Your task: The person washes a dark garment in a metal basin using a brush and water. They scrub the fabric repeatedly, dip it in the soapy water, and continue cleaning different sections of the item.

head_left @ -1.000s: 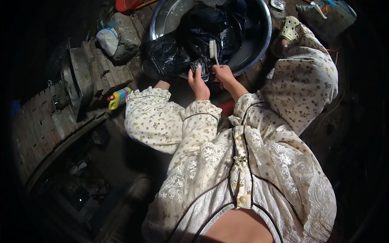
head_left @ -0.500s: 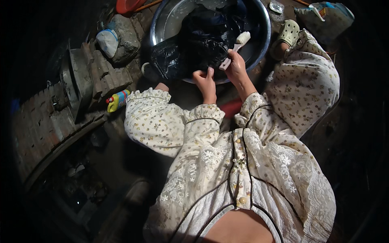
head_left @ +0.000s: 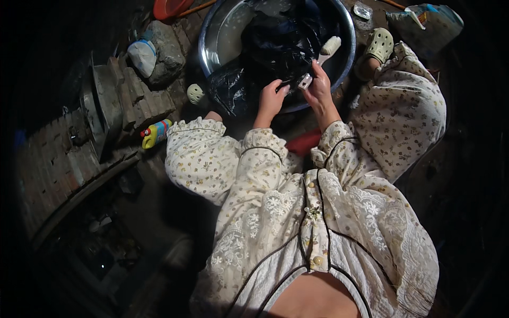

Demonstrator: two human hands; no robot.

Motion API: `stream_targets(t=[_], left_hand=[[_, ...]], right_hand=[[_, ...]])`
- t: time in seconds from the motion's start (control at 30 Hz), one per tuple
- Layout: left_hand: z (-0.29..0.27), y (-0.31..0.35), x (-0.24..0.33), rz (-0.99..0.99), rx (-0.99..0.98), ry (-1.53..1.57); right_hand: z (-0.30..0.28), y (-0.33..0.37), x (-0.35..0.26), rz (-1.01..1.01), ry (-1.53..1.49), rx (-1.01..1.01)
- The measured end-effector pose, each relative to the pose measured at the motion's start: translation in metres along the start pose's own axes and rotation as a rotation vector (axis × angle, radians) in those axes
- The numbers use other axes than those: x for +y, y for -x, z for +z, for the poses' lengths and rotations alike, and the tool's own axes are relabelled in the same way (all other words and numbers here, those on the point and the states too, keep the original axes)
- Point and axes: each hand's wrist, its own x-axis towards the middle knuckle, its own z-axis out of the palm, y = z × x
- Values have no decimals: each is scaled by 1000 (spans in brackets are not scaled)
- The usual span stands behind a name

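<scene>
**Two hands meeting over dark cloth at the basin's near rim**

One pale, long-handled scrubbing brush (head_left: 319, 57) is lying in the right hand (head_left: 319, 85), its long axis running up and to the right, away from the person, so the bristled head is pointing over the basin while the handle end is sitting in the closed fingers. The right hand is wrapping round that handle; the grip is clamped on it. Just to its left, the left hand (head_left: 273, 95) is pressing down on the wet, dark, glossy cloth (head_left: 275, 47), fingers curled together on the fabric, though whether they are pinching a fold I cannot tell. The cloth is lying heaped inside the wide, round, shiny metal basin (head_left: 222, 32) and spilling over its near rim, directly under and ahead of both hands. The brush head is hovering just beyond the left hand's fingertips, so the right hand is the nearer one to the cloth's upper part.

Outward, a pale perforated clog (head_left: 379, 46) is resting beside the basin on the right, and a yellow plastic bottle (head_left: 155, 133) is lying well apart on the left by the brickwork (head_left: 58, 159).
</scene>
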Motion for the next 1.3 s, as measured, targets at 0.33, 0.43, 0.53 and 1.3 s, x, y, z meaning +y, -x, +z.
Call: stream_targets(t=[0.33, 0.43, 0.53, 1.3], left_hand=[[1, 4, -6, -145, 97, 736], [11, 1, -5, -101, 70, 265], [4, -6, -8, -100, 154, 512], [-2, -28, -77, -667, 516, 1214]], right_hand=[[-12, -2, 4, 9, 284, 147], [7, 8, 6, 49, 298, 129], [-12, -1, 5, -140, 605, 195], [14, 124, 52, -443, 2131, -184]])
